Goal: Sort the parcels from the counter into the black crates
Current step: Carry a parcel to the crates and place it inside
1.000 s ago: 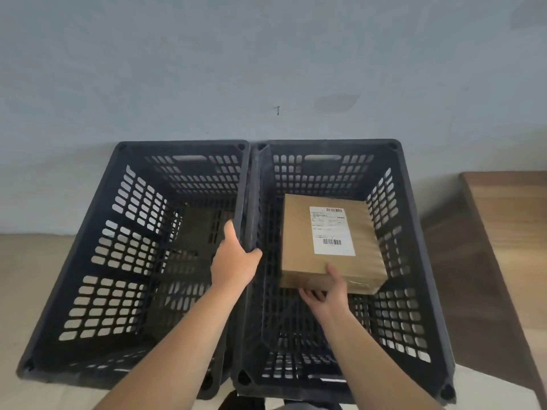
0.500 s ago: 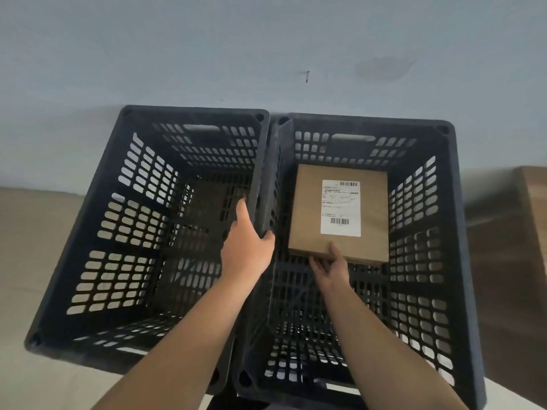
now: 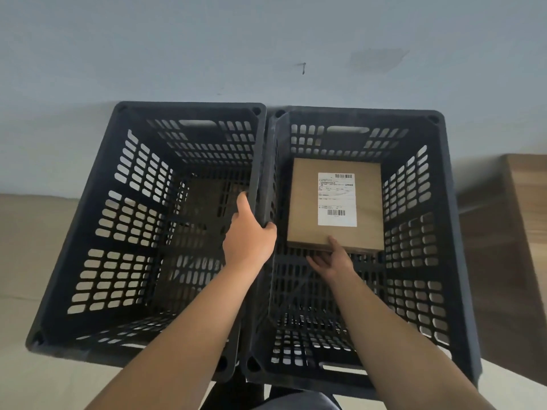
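Head view showed the flat, stiff-looking cardboard parcel (image 3: 334, 204) inside the right crate (image 3: 461, 232), the right hand (image 3: 333, 257) apparently pinching its near edge, probably light, while the left hand (image 3: 248, 238) gripped the left crate (image 3: 74, 232) rim.

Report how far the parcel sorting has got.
Done: nothing finished that I can see; the left crate looks empty. In hand: one labelled cardboard parcel is down inside the right crate, with the right hand gripping its near edge, while the left hand grips the rims where the crates meet. Left: releasing it. The wooden counter edge in view shows no parcels.
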